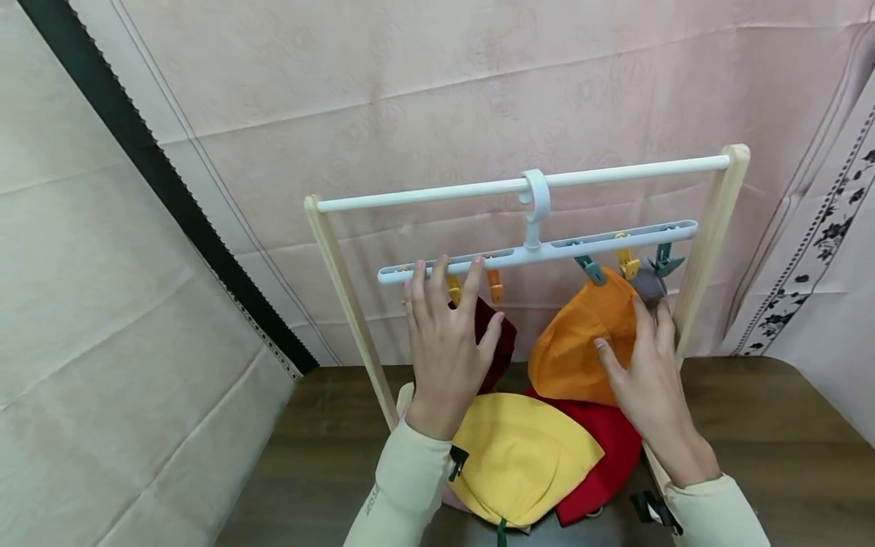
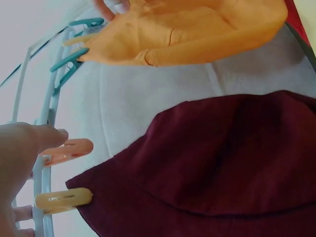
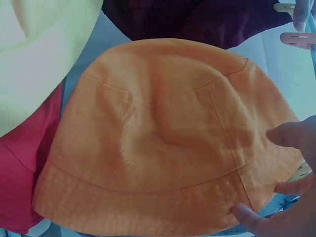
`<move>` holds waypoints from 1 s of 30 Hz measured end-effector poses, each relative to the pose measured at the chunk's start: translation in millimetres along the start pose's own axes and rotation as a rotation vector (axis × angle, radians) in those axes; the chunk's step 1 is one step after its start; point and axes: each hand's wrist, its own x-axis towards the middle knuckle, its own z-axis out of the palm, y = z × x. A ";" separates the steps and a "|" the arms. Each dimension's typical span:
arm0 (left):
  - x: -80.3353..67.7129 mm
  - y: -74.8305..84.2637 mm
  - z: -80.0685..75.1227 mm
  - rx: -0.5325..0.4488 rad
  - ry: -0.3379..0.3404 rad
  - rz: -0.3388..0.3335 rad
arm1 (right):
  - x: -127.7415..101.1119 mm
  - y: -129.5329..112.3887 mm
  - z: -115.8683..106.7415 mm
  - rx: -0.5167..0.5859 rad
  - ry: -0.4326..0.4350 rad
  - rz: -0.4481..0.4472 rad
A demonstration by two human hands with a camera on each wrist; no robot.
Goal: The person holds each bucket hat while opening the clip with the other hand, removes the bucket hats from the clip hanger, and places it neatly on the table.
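A pale blue clip hanger point(image 1: 472, 262) hangs by its hook from a white rod. My left hand point(image 1: 440, 342) rests its fingertips on the hanger's left part, thumb apart. Below it a maroon bucket hat point(image 2: 212, 163) hangs from a yellow clip point(image 2: 64, 198); an orange clip point(image 2: 69, 150) sits beside that one. My right hand point(image 1: 649, 380) touches an orange bucket hat point(image 3: 163, 128) near its edge, fingers spread. Teal point(image 1: 589, 267) and yellow point(image 1: 627, 262) clips are at this hat's top. A grey cloth piece point(image 1: 648, 281) shows behind it, under a dark teal clip point(image 1: 666, 262).
A wooden frame point(image 1: 711, 243) holds the white rod point(image 1: 437, 195) above a brown table point(image 1: 752, 425). Beneath the hanging hats lie a yellow hat point(image 1: 526, 456) with a green stem and a red hat point(image 1: 608, 456), overlapping. Pale cloth point(image 1: 478, 99) covers the wall behind.
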 end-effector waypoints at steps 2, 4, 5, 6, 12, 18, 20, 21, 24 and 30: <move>0.7 -2.0 2.6 -0.013 -0.011 0.004 | -0.3 1.7 -0.7 -0.012 0.002 0.001; 0.9 -6.5 6.1 -0.019 -0.012 0.008 | -0.3 2.7 -0.5 -0.018 0.011 -0.018; 0.9 -9.6 7.5 -0.021 -0.014 0.007 | -0.5 2.8 0.0 -0.021 0.011 -0.024; 0.6 -13.6 8.6 -0.021 -0.020 0.001 | -0.8 2.4 0.8 -0.026 0.006 -0.026; -0.2 -38.6 7.2 -0.057 -0.064 -0.064 | -1.9 -2.8 8.5 -0.016 -0.061 -0.042; 1.2 -49.4 6.6 -0.096 -0.072 -0.097 | -4.8 -11.2 9.1 0.013 -0.103 -0.053; 0.8 -52.4 5.9 -0.085 -0.077 -0.106 | -7.4 -12.7 11.3 0.018 -0.108 -0.065; 0.7 -53.9 5.7 -0.079 -0.079 -0.110 | -8.6 -13.3 12.5 0.015 -0.105 -0.076; 1.3 -58.4 5.5 -0.063 -0.089 -0.116 | -12.8 -14.0 16.9 0.013 -0.090 -0.104; 5.7 -69.0 5.0 -0.017 -0.144 -0.132 | -17.4 -16.4 24.3 0.026 -0.085 -0.112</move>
